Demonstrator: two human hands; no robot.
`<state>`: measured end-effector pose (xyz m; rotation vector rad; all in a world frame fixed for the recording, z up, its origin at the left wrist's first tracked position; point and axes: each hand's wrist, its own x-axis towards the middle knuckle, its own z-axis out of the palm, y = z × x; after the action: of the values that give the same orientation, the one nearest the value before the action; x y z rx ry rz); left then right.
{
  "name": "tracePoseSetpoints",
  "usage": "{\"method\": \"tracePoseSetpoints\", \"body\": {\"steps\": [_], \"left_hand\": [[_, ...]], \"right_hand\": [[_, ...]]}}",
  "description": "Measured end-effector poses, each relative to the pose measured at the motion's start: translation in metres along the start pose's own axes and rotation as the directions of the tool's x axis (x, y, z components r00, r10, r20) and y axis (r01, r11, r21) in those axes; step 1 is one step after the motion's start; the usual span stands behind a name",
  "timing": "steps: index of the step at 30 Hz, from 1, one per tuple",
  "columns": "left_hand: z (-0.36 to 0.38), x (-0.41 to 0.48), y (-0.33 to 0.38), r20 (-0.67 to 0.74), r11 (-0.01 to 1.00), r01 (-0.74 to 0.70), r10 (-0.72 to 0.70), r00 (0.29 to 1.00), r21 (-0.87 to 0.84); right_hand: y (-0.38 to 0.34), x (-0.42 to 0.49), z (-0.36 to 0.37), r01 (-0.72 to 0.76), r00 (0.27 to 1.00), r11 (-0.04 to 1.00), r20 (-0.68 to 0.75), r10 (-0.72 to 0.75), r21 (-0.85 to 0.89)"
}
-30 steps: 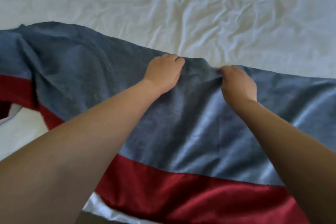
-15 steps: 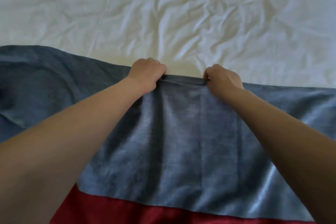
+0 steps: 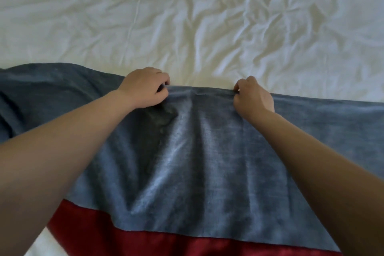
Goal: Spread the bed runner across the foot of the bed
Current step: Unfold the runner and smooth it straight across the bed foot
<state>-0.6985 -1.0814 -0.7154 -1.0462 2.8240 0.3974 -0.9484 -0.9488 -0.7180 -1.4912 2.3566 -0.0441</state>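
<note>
Left hand (image 3: 145, 87) and right hand (image 3: 252, 94) pinch the blue-grey, red-banded fabric bed runner's (image 3: 207, 162) far edge; it lies across the wrinkled white bed (image 3: 207, 27), folds unsmoothed.

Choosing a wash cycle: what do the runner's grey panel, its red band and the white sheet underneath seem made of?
The grey panel looks like napped cloth, perhaps velvet or chenille: streaky sheen along its folds. The red band seems smoother, maybe satin; its weave is too blurred to tell. The white sheet looks like matte woven cotton: fine, sharp creases.
</note>
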Motion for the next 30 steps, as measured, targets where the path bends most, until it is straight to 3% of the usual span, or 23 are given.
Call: {"method": "tracePoseSetpoints", "body": {"steps": [6, 9, 15, 21, 26, 30], "left_hand": [[-0.008, -0.018, -0.048, 0.053, 0.995, 0.049, -0.053, 0.997, 0.084], [-0.008, -0.023, -0.069, 0.055, 0.990, 0.094, -0.100, 0.993, 0.102], [-0.016, -0.031, -0.103, 0.073, 0.990, 0.064, -0.073, 0.995, 0.122], [-0.025, -0.039, -0.120, -0.079, 0.997, 0.045, -0.040, 0.996, 0.066], [-0.031, -0.051, -0.128, -0.171, 0.998, 0.057, -0.055, 0.984, 0.006], [-0.042, -0.064, -0.126, -0.210, 0.999, 0.032, -0.037, 0.977, -0.025]], "right_hand": [[-0.082, 0.011, 0.011, 0.223, 0.975, 0.969, -0.019, -0.222, 0.107], [-0.133, 0.017, 0.023, 0.276, 0.960, 0.960, 0.045, -0.278, 0.045], [-0.188, 0.029, 0.035, 0.269, 0.960, 0.961, 0.101, -0.263, -0.061], [-0.206, 0.032, 0.039, 0.176, 0.984, 0.971, 0.041, -0.172, -0.162], [-0.227, 0.020, 0.027, 0.133, 0.983, 0.969, -0.099, -0.157, -0.209], [-0.249, 0.010, 0.014, 0.111, 0.979, 0.979, -0.150, -0.137, -0.171]]}}
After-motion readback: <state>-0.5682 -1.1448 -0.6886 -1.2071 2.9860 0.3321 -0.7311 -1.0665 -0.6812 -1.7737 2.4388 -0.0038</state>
